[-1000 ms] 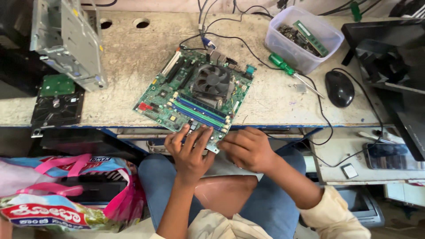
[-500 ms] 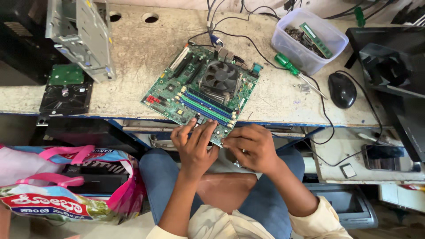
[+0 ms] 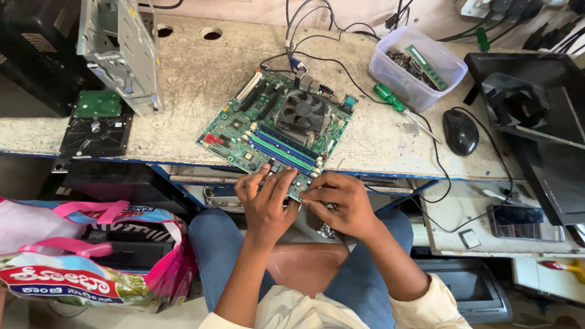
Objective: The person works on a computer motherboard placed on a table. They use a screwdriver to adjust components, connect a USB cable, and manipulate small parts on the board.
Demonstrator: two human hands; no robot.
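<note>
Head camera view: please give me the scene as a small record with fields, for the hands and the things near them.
left hand: fingers spread on the near edge of the green motherboard
right hand: fingertips pinch at the same near edge, beside the left hand
motherboard: flat on the worn workbench, fan cooler at its middle
right of board: green-handled screwdriver, black mouse, clear plastic tub
left of board: hard drive, metal drive cage

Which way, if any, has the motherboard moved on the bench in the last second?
No. The motherboard keeps the same tilt and the same gap to the green screwdriver. Its near corner still overhangs the bench edge. Only the camera shifted.
</note>
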